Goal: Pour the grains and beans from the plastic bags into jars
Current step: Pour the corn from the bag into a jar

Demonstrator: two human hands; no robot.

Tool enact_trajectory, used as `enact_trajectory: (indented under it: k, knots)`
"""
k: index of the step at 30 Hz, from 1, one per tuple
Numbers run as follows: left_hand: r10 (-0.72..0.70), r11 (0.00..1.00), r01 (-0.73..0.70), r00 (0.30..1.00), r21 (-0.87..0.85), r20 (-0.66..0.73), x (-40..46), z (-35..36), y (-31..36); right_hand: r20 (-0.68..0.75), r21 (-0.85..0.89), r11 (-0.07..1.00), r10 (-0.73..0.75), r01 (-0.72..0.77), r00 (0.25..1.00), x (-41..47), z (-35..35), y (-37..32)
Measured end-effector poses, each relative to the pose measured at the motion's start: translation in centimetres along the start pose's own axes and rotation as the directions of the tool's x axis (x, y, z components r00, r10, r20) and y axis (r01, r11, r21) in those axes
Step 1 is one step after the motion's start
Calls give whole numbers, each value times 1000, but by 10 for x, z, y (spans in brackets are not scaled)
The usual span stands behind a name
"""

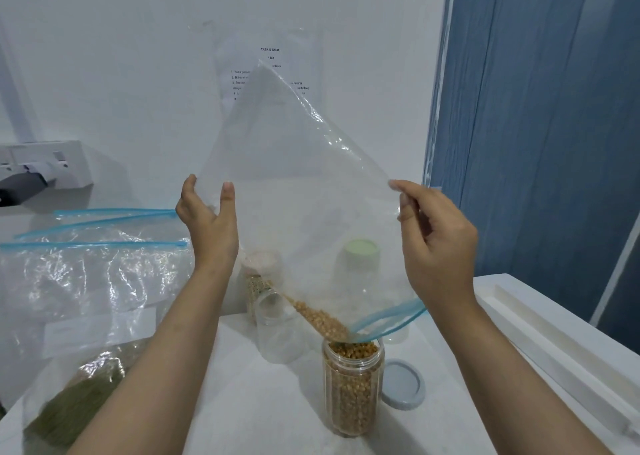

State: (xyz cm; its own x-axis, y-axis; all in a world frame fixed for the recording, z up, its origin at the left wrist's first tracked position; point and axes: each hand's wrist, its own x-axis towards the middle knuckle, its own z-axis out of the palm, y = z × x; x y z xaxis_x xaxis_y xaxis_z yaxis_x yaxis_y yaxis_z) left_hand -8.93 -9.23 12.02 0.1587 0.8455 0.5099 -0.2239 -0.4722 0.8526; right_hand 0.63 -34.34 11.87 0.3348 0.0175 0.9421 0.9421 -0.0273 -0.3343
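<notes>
Kernels (320, 317), yellow like dried corn, run down the lower crease of the clear zip bag (298, 184) and drop from its blue-edged mouth into the open jar (352, 385) straight below, which stands on the white table (263, 402) and is filled almost to the rim. I hold the bag tipped up, one corner high. My left hand (207, 222) pinches its left edge between thumb and fingers; my right hand (438, 243) pinches the right edge, fingers curled on the plastic. Only a thin line of kernels is left in the bag, so I judge this pour is nearly done. Next I should lift the high corner a little more and shake gently, keeping the mouth over the jar so nothing spills past the full rim. Just beside the jar lies its grey lid (403, 383). Behind stand an empty clear jar (277, 326), a jar of pale grain (258, 281) and a green-lidded jar (362, 257). To my left, a bag of green beans (74, 409) waits.
</notes>
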Motion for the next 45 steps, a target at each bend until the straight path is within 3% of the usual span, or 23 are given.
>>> enact_trajectory:
  k: [9,12,15,17,24,45]
  knots:
    - [-3,1000,3,1000,-16,11,-3,-2,-2,-28,25,1000,7,-7,1000,-1,0,-3]
    - [-96,992,97,995,-83,17,-6,-2,-12,-59,31,999,17,-15,998,-1,-2,-1]
    - [-240,947,256,965,-193,103,-17,3,-26,-57,31,999,26,-24,998,-5,-3,0]
    - [-258,928,288,954,-235,153,-23,8,-30,-55,32,999,37,-35,998,-6,-5,1]
    - [-149,944,188,976,-271,158,-26,15,-30,-64,49,994,98,-95,993,-9,-12,8]
    - [-76,964,92,994,-248,73,-36,21,-22,-1,131,976,176,-174,984,-6,-17,30]
